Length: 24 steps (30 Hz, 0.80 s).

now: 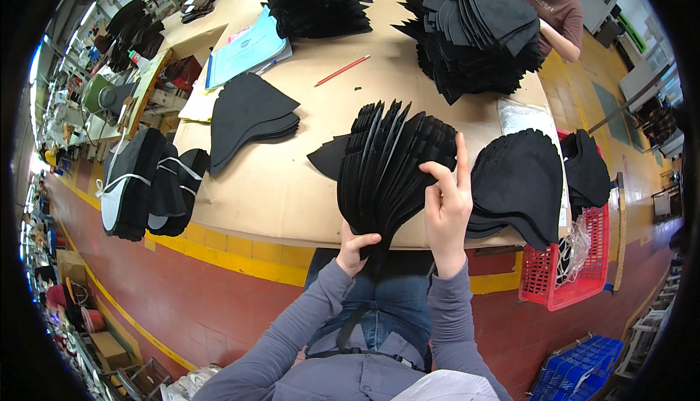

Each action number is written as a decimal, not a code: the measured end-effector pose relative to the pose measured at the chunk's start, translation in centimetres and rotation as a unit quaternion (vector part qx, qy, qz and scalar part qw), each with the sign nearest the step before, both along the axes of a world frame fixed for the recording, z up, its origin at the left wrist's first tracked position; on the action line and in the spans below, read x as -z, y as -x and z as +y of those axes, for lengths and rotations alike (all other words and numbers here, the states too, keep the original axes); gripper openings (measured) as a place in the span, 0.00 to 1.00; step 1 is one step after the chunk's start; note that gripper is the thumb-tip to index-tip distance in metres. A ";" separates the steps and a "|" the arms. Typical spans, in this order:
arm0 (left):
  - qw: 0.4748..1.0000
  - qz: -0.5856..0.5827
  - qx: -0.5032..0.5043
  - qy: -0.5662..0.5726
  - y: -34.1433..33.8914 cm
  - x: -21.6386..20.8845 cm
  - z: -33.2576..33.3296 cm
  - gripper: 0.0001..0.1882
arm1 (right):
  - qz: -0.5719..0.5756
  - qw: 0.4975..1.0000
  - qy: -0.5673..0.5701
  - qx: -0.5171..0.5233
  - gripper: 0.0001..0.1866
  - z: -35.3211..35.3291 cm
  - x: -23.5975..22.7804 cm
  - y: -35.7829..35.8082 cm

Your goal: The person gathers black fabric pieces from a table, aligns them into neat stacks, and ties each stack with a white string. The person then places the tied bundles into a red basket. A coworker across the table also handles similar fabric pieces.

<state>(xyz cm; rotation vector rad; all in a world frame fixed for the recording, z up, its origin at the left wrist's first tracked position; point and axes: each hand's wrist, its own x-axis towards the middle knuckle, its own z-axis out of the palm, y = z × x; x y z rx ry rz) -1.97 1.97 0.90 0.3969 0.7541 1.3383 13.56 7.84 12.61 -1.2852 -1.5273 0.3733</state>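
My left hand (353, 249) grips the narrow lower end of a thick stack of black cut fabric pieces (386, 175), its thumb lying across the front. The upper edges of that stack are fanned apart above the table's near edge. Against the fan's right side is my right hand (447, 208), one finger pointing up and another bent onto the pieces; its fingers are spread. A flat stack of curved black pieces (519, 182) lies just right of this hand. Further left on the table rests a smaller layered stack (248, 118) of similar shape.
The brown-topped table (328, 117) carries large black stacks (467, 29) at the back, a red pencil (343, 71) and light-blue papers (248, 47). Tied black bundles (135, 182) sit at its left edge. A red basket (558, 277) stands right. Another person (558, 7) is at the far right.
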 end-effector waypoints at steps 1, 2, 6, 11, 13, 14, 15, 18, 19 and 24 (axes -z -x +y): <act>1.000 -0.003 0.000 -0.005 0.0 0.1 0.0 0.41 | 0.004 1.000 0.001 0.000 0.14 0.0 0.3 -0.1; 1.000 -0.006 -0.001 -0.009 0.0 0.3 0.0 0.41 | -0.003 1.000 -0.003 0.009 0.08 0.0 0.4 -0.2; 1.000 -0.005 -0.003 -0.008 0.0 0.3 0.1 0.41 | -0.004 0.999 0.000 0.042 0.02 0.3 0.3 0.4; 1.000 0.005 0.003 -0.016 0.0 0.3 0.1 0.42 | -0.047 0.995 -0.063 0.058 0.08 1.0 0.5 0.8; 1.000 0.004 0.001 -0.022 0.0 0.4 0.2 0.43 | -0.006 0.997 -0.041 0.063 0.06 1.0 0.7 1.1; 1.000 0.002 0.000 -0.026 0.0 0.5 0.2 0.43 | 0.014 0.997 -0.029 0.065 0.07 0.9 0.8 1.2; 1.000 0.000 -0.003 -0.028 -0.1 0.5 0.2 0.44 | -0.007 0.999 -0.017 0.048 0.11 0.7 0.6 1.3; 0.999 0.006 -0.001 -0.038 0.0 1.0 0.4 0.45 | -0.078 0.997 -0.007 0.018 0.27 0.4 0.1 1.4; 0.999 0.007 0.002 -0.045 0.0 1.2 0.4 0.45 | -0.087 0.996 -0.008 0.014 0.25 0.3 0.1 1.4; 1.000 0.001 0.011 -0.019 0.2 0.9 0.2 0.45 | -0.117 0.993 0.005 -0.002 0.17 0.2 -0.4 1.5</act>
